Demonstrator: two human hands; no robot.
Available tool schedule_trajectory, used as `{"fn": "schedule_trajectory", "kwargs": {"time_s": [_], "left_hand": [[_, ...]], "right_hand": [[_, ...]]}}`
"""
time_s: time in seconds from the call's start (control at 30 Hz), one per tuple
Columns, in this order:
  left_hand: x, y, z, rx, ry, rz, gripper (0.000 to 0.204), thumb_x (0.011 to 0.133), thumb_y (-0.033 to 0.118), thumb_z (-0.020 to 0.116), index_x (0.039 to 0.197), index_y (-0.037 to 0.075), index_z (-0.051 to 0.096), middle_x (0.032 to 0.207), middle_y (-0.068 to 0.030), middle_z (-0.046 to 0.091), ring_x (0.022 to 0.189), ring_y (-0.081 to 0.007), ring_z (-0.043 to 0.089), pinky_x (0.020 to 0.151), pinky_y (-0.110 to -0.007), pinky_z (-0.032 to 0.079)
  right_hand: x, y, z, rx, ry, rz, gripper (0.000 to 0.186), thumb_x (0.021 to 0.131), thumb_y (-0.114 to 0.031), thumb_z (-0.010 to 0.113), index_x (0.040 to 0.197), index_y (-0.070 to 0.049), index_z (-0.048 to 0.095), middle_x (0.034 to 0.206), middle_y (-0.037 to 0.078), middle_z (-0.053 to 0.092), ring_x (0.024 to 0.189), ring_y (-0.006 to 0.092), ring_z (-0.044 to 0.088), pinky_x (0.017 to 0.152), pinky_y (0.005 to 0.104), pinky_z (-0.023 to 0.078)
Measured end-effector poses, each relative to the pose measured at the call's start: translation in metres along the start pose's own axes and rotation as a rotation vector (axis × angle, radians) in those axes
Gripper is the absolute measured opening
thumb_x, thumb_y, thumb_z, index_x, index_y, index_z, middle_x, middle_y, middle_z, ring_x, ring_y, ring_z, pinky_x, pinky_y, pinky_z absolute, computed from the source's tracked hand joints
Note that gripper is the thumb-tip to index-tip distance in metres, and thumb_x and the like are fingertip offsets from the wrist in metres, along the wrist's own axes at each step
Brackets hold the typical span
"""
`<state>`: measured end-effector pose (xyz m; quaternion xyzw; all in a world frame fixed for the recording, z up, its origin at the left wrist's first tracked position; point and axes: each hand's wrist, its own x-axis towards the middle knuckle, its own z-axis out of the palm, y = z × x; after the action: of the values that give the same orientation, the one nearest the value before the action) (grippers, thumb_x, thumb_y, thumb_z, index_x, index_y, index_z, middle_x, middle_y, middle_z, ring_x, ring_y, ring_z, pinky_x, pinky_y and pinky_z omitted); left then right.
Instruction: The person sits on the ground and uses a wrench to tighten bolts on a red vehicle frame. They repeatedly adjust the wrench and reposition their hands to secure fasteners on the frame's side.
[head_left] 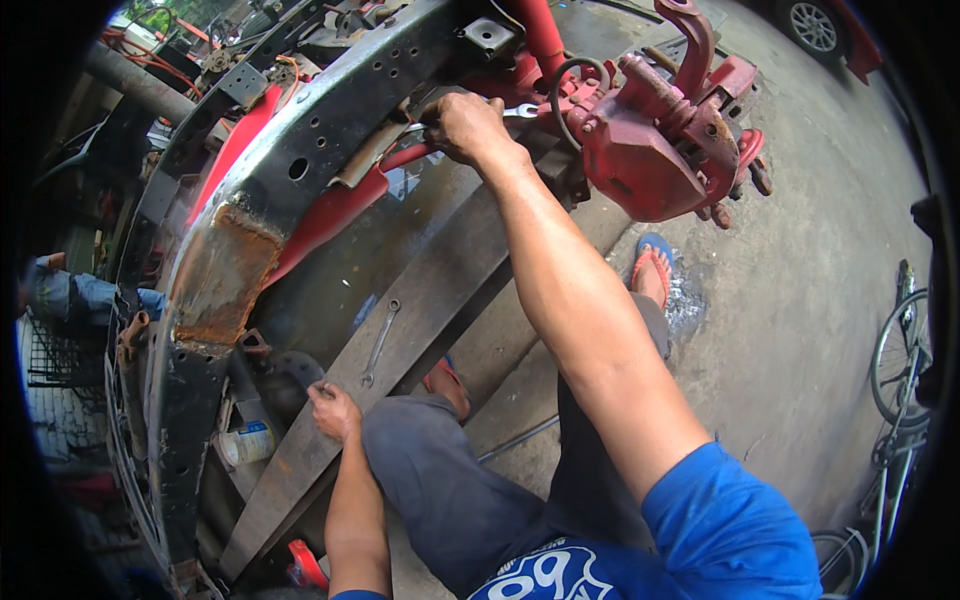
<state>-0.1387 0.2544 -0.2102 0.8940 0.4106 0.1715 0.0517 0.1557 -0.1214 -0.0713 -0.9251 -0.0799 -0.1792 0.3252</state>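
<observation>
My right hand is closed round a wrench beside the black chassis frame rail. The bright open end of that wrench sticks out to the right of my fist, toward the red axle and hub assembly. Its other end is mostly hidden by the hand. My left hand rests at the left edge of a long flat steel beam, fingers curled. Whatever they hold, if anything, is hidden. Just above it a second wrench lies loose on the beam.
A rusty plate covers the rail's bend. Below are a white can and a red object. Red painted bars run under the rail. My sandalled foot stands on concrete. A bicycle is at right.
</observation>
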Motion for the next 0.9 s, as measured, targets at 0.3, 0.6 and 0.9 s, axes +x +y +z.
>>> {"fn": "schedule_trajectory", "kwargs": {"time_s": [0.3,0.6,0.9], "left_hand": [[0.001,-0.002,0.002,-0.034,0.017,0.012,0.02,0.094,0.03,0.055,0.107,0.017,0.061,0.095,-0.0189,0.073,0.088,-0.0433,0.068,0.074,-0.056,0.049],[0.002,-0.004,0.004,0.006,0.013,0.011,0.021,0.094,0.031,0.055,0.107,0.016,0.061,0.098,-0.0181,0.072,0.089,-0.0441,0.068,0.075,-0.057,0.049],[0.003,-0.004,0.003,-0.022,0.002,-0.034,0.022,0.095,0.035,0.055,0.107,0.018,0.061,0.091,-0.0205,0.072,0.088,-0.046,0.067,0.076,-0.057,0.05]], "right_hand": [[-0.054,-0.093,0.002,0.436,-0.159,0.286,0.035,0.087,-0.015,0.066,0.114,0.008,0.061,0.103,0.032,0.069,0.089,0.045,0.071,0.081,0.0476,0.058],[-0.048,-0.084,0.026,0.81,-0.127,0.527,0.038,0.08,-0.002,0.058,0.116,0.011,0.052,0.097,0.028,0.068,0.079,0.0355,0.073,0.071,0.0416,0.061],[-0.039,-0.058,0.037,0.914,0.342,0.381,0.024,0.09,-0.012,0.064,0.111,0.0,0.065,0.062,0.002,0.056,0.048,0.0111,0.054,0.044,0.0291,0.046]]}}
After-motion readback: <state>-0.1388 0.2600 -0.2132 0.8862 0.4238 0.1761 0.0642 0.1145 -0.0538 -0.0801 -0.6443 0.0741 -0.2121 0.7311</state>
